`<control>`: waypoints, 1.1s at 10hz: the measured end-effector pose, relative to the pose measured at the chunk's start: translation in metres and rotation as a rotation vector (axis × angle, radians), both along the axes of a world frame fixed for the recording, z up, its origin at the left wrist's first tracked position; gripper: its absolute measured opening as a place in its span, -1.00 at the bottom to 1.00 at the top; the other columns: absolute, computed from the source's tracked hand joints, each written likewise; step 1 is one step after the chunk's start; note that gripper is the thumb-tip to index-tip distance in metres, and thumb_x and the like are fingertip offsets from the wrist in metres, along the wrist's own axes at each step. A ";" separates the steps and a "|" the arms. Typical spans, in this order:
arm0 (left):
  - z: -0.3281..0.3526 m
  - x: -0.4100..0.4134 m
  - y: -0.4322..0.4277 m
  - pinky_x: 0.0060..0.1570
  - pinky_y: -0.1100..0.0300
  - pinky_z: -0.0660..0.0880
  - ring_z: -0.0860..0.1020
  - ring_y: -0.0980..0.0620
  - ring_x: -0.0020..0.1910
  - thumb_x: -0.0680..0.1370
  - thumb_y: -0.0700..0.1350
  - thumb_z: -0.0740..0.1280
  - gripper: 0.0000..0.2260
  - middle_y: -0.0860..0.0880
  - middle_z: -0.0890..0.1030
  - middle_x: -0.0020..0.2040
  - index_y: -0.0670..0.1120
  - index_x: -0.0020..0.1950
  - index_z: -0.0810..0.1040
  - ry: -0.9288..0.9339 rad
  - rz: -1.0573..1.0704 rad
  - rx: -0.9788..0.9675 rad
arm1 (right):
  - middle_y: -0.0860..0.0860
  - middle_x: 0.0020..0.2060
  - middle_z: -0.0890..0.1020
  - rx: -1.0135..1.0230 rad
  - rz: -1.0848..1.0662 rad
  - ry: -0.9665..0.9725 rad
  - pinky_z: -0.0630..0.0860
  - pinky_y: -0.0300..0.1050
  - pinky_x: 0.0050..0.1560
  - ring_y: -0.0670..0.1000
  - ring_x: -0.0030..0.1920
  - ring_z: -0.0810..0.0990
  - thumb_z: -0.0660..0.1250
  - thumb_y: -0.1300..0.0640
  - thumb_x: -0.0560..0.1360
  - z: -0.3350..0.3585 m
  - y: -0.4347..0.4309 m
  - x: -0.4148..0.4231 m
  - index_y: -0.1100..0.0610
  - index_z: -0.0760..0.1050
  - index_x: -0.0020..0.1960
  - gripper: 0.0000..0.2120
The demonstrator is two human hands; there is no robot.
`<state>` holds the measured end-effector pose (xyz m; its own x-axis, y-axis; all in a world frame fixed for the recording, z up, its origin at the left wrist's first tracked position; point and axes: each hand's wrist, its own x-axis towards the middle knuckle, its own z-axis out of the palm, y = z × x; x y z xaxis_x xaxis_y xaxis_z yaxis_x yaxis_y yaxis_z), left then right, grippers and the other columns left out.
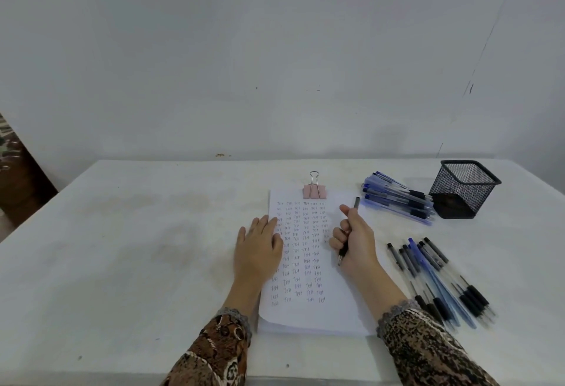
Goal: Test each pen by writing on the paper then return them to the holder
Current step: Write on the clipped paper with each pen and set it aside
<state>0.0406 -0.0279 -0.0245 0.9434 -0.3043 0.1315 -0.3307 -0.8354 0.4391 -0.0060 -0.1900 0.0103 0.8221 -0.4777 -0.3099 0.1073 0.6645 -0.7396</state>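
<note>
Resting flat on the left edge of the paper [321, 313], the left hand [259, 249] lay with fingers straight and together, its grip slack and holding nothing. The right hand [356, 240] sat over the paper's right side, its grip curled tight round a pen [342, 253]. The fingers wrapped the barrel, and the thumb stuck up toward the paper's far end. Most of the barrel was hidden inside the fist. Only the dark top end showed past the thumb, and a dark tip section showed below the fingers, slanting down toward the paper. Whether the tip touched the sheet could not be told.

The paper was a stack, pinched at its far end by a pink clip [314, 191] with one wire loop showing past the paper's far edge. Columns of small written marks filled the top sheet, too small and blurred to read with certainty. The left hand covered part of the leftmost column.

Just right of the paper's far corner lay a pile [397, 197] of blue-tinted pens. Farther right of the paper stood the holder [464, 188], black mesh and upright. Its inside was dark, and its contents could not be made out. Right of the paper's near half, a row [440, 278] of pens lay side by side on the tabletop [137, 248]. They were smeared by blur, so their number could not be counted. Patterned sleeves [214, 352] were cut off by the picture's bottom edge.
</note>
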 end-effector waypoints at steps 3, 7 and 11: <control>0.000 -0.001 0.001 0.47 0.07 -0.10 0.03 0.08 0.49 0.62 -0.05 -0.02 -0.59 0.02 0.14 0.51 -0.02 0.48 0.15 -0.015 -0.003 0.004 | -0.02 -0.45 0.17 -0.201 0.025 0.181 0.10 -0.33 -0.63 -0.13 -0.63 0.14 -0.02 0.08 0.66 0.005 0.003 -0.003 0.13 0.35 -0.11 -0.74; 0.001 0.000 0.001 0.46 0.07 -0.11 0.01 0.08 0.50 0.63 -0.04 -0.02 -0.59 0.03 0.12 0.51 -0.01 0.49 0.14 -0.001 -0.003 0.008 | 0.21 0.13 0.57 -1.398 0.136 0.787 0.39 -0.12 0.11 0.19 0.18 0.50 0.21 0.25 0.55 0.046 -0.100 -0.058 0.28 0.51 0.18 -0.75; 0.002 -0.002 0.000 0.47 0.07 -0.11 0.02 0.07 0.50 0.62 -0.04 -0.01 -0.59 0.03 0.13 0.51 -0.01 0.49 0.15 0.006 -0.003 -0.010 | 0.17 0.08 0.58 -1.540 0.229 0.973 0.46 -0.04 0.09 0.18 0.10 0.53 0.24 0.12 0.52 0.042 -0.134 -0.057 0.21 0.53 0.11 -0.76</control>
<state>0.0389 -0.0276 -0.0226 0.9433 -0.3056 0.1292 -0.3305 -0.8302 0.4490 -0.0633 -0.3238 0.0523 0.7223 -0.6833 -0.1069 -0.6663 -0.6460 -0.3725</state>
